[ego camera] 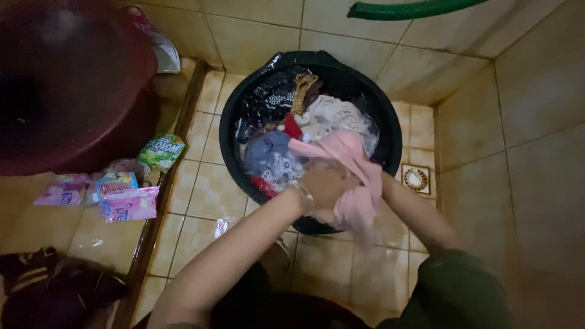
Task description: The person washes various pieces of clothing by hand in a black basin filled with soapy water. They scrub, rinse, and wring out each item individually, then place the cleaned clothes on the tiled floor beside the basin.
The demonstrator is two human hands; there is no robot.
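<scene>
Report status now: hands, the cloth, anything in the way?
Left hand gripping pink cloth over black basin. Right hand hidden under cloth. Basin full of wet laundry; nothing blocking.

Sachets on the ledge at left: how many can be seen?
4: a green sachet nearest the basin, a blue one below it, a pink one in front, and a pink-purple one farthest left. More may be hidden.
</scene>
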